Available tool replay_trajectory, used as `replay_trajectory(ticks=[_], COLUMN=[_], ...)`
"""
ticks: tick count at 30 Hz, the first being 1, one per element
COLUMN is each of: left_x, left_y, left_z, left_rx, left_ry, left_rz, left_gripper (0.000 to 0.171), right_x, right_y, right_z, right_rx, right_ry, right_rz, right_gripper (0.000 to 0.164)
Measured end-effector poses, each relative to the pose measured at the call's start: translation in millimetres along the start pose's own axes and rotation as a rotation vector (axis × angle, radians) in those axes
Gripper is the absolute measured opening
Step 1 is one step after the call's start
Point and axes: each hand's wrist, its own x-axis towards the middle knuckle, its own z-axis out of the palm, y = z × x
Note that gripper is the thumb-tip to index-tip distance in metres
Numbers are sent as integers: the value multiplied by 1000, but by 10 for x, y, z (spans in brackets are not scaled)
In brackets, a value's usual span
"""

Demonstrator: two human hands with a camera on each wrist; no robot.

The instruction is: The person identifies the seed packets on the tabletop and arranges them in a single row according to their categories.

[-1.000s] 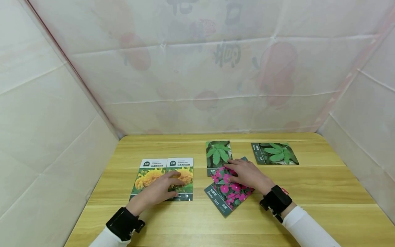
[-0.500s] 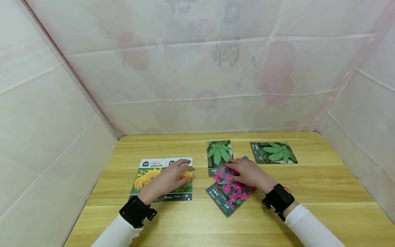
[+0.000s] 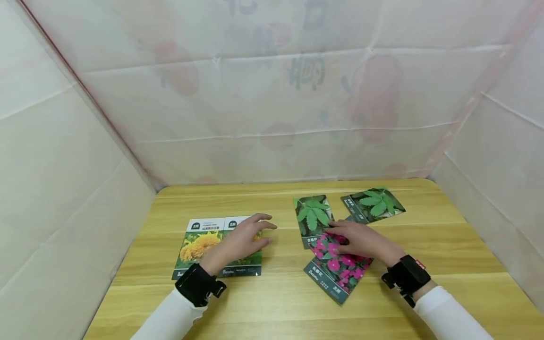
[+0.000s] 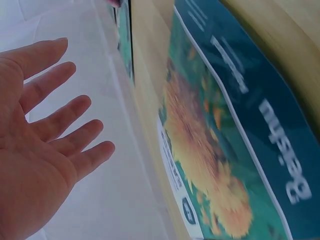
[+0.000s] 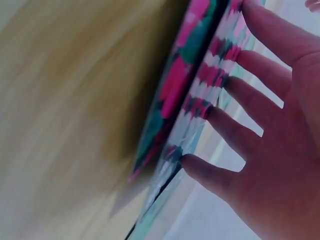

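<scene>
My right hand (image 3: 363,240) rests its spread fingertips on a seed packet with pink flowers (image 3: 335,267), which lies slanted on the table. In the right wrist view, two pink-printed layers show, one beneath the other, beside the extended fingers (image 5: 235,130). The pink packet overlaps the lower end of a green-leaf packet (image 3: 312,215). Another green-leaf packet (image 3: 376,204) lies slanted beyond the right hand. My left hand (image 3: 238,243) hovers with loose, spread fingers over two sunflower seed packets lying side by side, the left one (image 3: 197,246) and the partly covered right one (image 3: 244,270).
A light wooden table (image 3: 272,311) bears all the packets. Pale cloth walls (image 3: 255,108) enclose it at the back and both sides. Black camera bands sit on both wrists, the left band (image 3: 197,285) and the right band (image 3: 408,278).
My right hand has slid the pink-flower packet rightward; the near green-leaf packet has shifted right and tilted, and the far one has turned. My left hand has risen and moved right off the sunflower packets.
</scene>
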Motion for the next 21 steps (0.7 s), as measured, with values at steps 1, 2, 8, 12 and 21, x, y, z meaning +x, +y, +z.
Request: replay_trajectory(ticks=[1,2,8,12,21], left_x=[3,7,-2,-6,51], left_y=[11,19,54,78,127], left_z=[9,20,72,73,93], left_rx=[-10,-18,-46,-88,-176], left_ry=[-1,0,37,81,180], left_rz=[3,5,0,-7,-49], left_gripper=[34,34,34,34,30], right_x=[-28,-55,-116,-12,392], right_y=[12,20,40,-7,-121], right_z=[-10,-21,-68,-66,-33], right_rx=[9,21,83,97,-26], right_ry=[-12,-27,-61,79,290], right_rz=[2,8,35,85,315], right_gripper=[58,58,56,53,45])
